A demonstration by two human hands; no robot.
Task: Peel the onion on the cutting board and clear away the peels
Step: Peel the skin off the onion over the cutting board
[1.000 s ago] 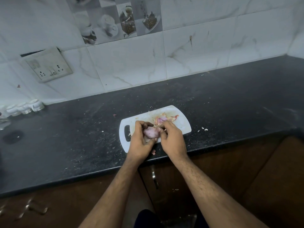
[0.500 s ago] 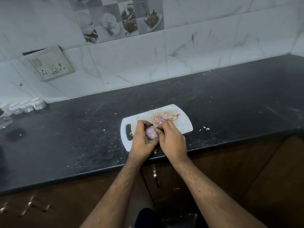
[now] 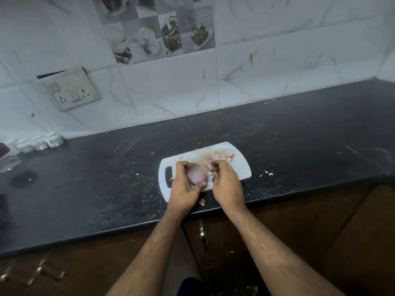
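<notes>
Left hand [image 3: 185, 187] grips the onion [image 3: 196, 175], fingers and thumb curled round it, holding it just above the left half of the cutting board [image 3: 242, 170]. The onion looks pale pink and mostly bare, though it is blurred, so I can't tell whether any skin is left on it.

Right hand [image 3: 226, 183] is just beside the onion, apart from it, fingers curled in. It looks like it pinches a scrap of peel at the fingertips, but the view there is poor.

A pile of peels [image 3: 218, 160] lies on the board, just beyond the right hand. One pink scrap [image 3: 201, 201] sits on the counter [image 3: 106, 178] at the board's near edge, between the two wrists. A few pale bits [image 3: 268, 173] lie on the counter just right of the board.

The board is white, handle slot on its left end, near the counter's front edge.
</notes>
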